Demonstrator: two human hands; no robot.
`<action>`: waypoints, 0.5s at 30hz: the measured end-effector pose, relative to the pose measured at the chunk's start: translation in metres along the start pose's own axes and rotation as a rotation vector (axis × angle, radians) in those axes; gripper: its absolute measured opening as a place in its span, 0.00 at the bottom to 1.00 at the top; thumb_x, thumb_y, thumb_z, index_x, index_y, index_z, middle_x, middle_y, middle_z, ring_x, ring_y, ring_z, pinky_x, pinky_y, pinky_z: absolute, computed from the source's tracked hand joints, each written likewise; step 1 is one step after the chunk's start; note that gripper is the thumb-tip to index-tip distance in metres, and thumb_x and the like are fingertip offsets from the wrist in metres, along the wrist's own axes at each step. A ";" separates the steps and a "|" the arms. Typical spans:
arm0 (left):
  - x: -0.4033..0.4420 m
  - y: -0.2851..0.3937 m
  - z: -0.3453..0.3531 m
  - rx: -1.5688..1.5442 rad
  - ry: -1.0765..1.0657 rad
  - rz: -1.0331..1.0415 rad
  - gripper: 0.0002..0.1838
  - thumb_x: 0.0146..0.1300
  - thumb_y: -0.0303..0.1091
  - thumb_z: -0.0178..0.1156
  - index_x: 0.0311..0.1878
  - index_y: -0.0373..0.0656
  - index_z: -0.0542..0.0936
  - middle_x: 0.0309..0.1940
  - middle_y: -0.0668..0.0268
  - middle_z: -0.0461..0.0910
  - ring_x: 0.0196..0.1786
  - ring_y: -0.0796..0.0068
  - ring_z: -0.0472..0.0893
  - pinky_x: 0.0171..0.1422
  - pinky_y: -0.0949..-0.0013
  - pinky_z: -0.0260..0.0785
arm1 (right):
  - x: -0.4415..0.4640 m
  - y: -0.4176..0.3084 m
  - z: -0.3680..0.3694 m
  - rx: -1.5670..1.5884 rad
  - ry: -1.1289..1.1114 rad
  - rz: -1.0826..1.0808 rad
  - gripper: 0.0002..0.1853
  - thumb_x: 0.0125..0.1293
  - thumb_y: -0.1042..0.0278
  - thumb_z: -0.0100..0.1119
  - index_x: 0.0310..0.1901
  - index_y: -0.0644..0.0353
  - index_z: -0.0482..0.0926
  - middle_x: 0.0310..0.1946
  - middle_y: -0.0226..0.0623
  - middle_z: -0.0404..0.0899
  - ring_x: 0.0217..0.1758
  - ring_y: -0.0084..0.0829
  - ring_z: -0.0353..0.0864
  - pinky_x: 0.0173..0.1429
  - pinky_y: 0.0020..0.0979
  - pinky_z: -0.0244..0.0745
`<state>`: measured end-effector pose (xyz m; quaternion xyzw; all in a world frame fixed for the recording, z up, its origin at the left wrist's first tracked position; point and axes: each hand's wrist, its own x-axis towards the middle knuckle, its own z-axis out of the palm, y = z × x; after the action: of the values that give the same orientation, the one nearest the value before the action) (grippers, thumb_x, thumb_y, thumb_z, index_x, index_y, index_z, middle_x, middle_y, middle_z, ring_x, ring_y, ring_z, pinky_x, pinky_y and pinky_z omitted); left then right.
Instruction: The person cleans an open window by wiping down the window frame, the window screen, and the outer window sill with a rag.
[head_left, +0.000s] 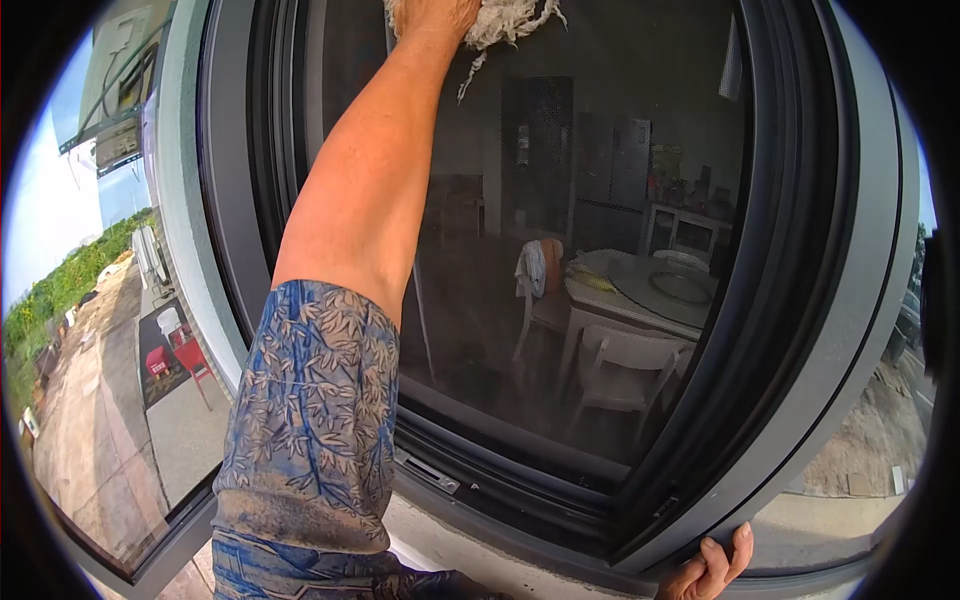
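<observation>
Item 1: off-white shaggy cloth (508, 22), at the top of the dark pane (470, 290), partly cropped by the view's upper edge.
Item 2: your left hand (438, 12), raised against the cloth; fingers hidden, so whether they grip it cannot be told.
Item 3: your right hand (698, 577), low at the outer edge of the window frame (800, 440); fingers bent against it, firmness of hold unclear.
Progress, as judged: wiping seems under way up high; no wiped boundary shows, so the portions finished and remaining are uncertain.
</observation>
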<state>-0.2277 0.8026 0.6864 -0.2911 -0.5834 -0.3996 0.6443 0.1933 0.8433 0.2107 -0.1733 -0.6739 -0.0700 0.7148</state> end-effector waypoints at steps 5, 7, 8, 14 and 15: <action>0.004 0.016 -0.013 -0.016 -0.013 -0.215 0.28 0.67 0.44 0.45 0.68 0.45 0.63 0.73 0.58 0.50 0.74 0.49 0.47 0.75 0.46 0.43 | -0.002 -0.002 0.003 -0.033 0.019 0.017 0.07 0.61 0.74 0.52 0.35 0.61 0.81 0.53 0.47 0.74 0.56 0.46 0.72 0.62 0.43 0.66; 0.014 -0.019 0.025 0.123 -0.047 0.109 0.13 0.58 0.33 0.56 0.46 0.42 0.78 0.47 0.54 0.79 0.53 0.48 0.76 0.59 0.45 0.65 | -0.003 -0.003 0.005 -0.032 0.044 0.038 0.06 0.61 0.75 0.53 0.35 0.61 0.81 0.53 0.47 0.74 0.56 0.45 0.72 0.61 0.43 0.66; -0.001 -0.004 0.004 0.121 -0.047 0.279 0.13 0.58 0.35 0.57 0.45 0.42 0.79 0.41 0.55 0.81 0.47 0.47 0.78 0.56 0.46 0.67 | -0.002 -0.003 0.007 -0.033 0.059 0.036 0.06 0.61 0.75 0.53 0.35 0.61 0.81 0.53 0.47 0.74 0.56 0.45 0.72 0.61 0.43 0.66; -0.127 0.102 -0.060 -0.402 -0.033 0.779 0.18 0.59 0.39 0.56 0.47 0.37 0.78 0.58 0.50 0.69 0.69 0.51 0.59 0.68 0.39 0.55 | 0.000 -0.009 0.011 -0.078 0.092 0.013 0.05 0.62 0.75 0.54 0.36 0.61 0.80 0.53 0.48 0.74 0.55 0.45 0.73 0.60 0.40 0.68; -0.151 0.112 -0.071 -0.550 -0.105 0.939 0.19 0.55 0.40 0.60 0.44 0.35 0.79 0.62 0.49 0.65 0.72 0.53 0.56 0.69 0.41 0.55 | 0.001 -0.010 0.011 -0.076 0.097 0.008 0.05 0.62 0.75 0.54 0.36 0.61 0.80 0.53 0.48 0.74 0.55 0.45 0.73 0.60 0.40 0.68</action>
<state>-0.0947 0.8262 0.5374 -0.6975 -0.2961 -0.1918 0.6237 0.1795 0.8382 0.2133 -0.1992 -0.6346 -0.1010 0.7398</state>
